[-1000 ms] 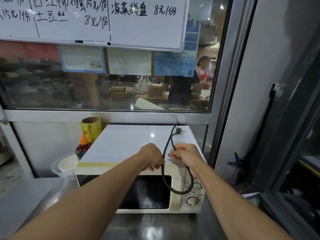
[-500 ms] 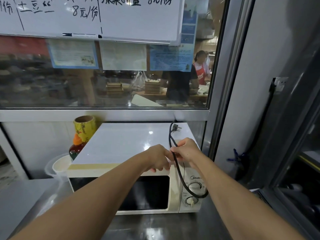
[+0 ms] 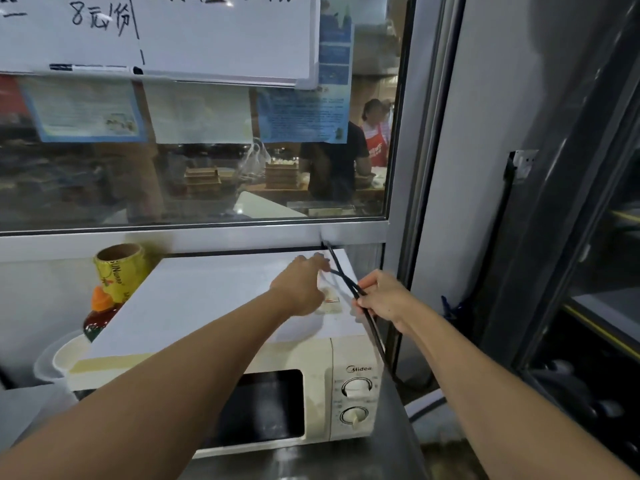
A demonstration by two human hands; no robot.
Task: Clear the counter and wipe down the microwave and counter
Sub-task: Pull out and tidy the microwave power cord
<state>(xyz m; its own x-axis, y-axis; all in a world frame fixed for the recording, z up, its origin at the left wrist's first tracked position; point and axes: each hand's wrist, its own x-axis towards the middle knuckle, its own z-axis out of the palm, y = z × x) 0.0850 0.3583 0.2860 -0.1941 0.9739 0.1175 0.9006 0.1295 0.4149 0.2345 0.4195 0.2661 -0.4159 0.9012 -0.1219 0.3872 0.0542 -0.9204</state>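
Since a second ago, our left hand (image 3: 300, 285) has slid from the microwave's front edge toward the back right of its top, fingers reaching out to the power cord (image 3: 349, 287) near the window frame; whether it pinches the cord we cannot tell. Our right hand (image 3: 384, 299), right of centre, grips the doubled cord, which hangs down the oven's right side. We judge we are clearing the cord off the microwave (image 3: 242, 341) before wiping; next it needs tucking behind. The microwave sits on the steel counter (image 3: 294, 462), lower centre. Its panel reads "Midea"; the whiteboard (image 3: 207, 32), upper left, shows "8元/份"
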